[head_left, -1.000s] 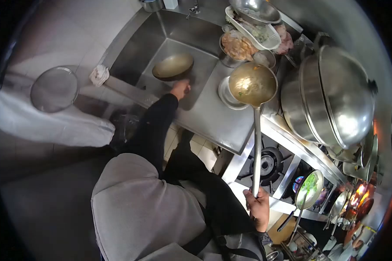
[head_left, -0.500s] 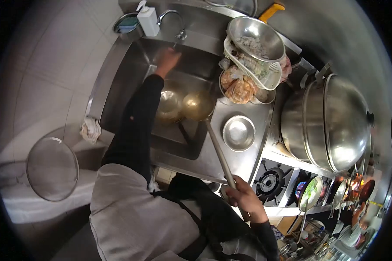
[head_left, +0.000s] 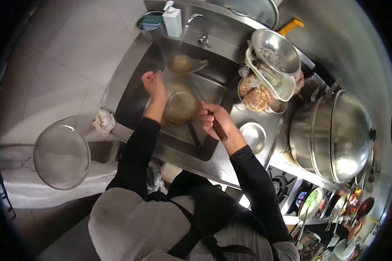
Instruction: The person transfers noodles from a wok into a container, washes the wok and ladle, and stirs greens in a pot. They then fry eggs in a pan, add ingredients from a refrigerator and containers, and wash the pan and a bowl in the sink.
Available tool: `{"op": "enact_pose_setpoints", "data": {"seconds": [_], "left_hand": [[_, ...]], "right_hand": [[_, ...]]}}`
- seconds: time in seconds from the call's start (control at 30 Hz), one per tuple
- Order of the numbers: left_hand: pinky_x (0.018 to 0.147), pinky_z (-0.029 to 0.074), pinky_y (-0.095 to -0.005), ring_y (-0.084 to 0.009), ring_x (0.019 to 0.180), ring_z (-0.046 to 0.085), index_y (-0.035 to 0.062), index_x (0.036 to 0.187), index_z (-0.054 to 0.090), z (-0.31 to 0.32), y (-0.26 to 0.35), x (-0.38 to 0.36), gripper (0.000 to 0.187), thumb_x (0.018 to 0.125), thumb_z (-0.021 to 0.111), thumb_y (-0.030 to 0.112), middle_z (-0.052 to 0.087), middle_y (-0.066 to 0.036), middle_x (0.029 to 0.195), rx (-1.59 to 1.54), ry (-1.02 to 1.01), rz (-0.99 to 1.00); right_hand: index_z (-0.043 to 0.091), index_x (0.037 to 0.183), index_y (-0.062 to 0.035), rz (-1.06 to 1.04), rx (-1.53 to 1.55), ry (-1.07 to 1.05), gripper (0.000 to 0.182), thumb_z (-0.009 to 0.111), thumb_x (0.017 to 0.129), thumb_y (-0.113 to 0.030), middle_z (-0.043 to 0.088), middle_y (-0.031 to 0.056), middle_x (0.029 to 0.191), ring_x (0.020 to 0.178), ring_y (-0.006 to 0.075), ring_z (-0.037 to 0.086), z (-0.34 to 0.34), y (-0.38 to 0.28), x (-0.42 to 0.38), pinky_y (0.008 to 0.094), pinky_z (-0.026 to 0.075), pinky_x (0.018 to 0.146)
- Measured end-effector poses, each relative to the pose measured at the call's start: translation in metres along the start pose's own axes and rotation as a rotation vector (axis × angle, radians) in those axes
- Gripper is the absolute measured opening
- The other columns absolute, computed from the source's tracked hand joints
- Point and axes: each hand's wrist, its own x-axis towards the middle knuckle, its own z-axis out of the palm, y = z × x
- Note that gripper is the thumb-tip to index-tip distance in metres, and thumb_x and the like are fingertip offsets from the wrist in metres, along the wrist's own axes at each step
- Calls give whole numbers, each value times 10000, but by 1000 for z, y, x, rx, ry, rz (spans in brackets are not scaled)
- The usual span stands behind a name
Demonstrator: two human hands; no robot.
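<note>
My right hand is closed round the handle of a long-handled ladle. The ladle's round bowl is tilted under the running tap in the sink, with water spilling to one side. My left hand is raised over the left side of the sink, fingers curled in, and nothing shows in it. Between and below my hands, a round metal vessel lies on the sink floor. A dark handle-like bar sits close to it.
A soap bottle and a tub with sponges stand behind the sink. To the right are stacked bowls and baskets of food, a small metal bowl, a large lidded pot and lit burners. A strainer lies at left.
My left hand has drawn back from the tap and curled. My right hand has moved forward over the sink, pushing the ladle's bowl under the tap. Water now runs.
</note>
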Motion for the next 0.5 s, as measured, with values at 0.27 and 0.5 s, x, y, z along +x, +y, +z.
{"op": "enact_pose_setpoints", "data": {"seconds": [0.27, 0.5], "left_hand": [[755, 417, -266, -109, 792, 443, 60, 1037, 487, -112, 54, -88, 297, 850, 718, 66, 461, -7, 899, 375, -380, 295], [732, 430, -288, -145, 784, 484, 55, 1008, 497, -110, 76, -177, 281, 843, 718, 110, 501, -52, 889, 366, -730, 323]], "right_hand": [[483, 1228, -22, -84, -900, 238, 336, 601, 946, -163, 585, 70, 760, 545, 181, 585, 0, 8, 4, 320, 483, 464], [377, 1404, -13, -564, -2305, 715, 571, 609, 904, -163, 663, 293, 958, 955, 476, 640, -53, 25, -16, 545, 522, 804]]}}
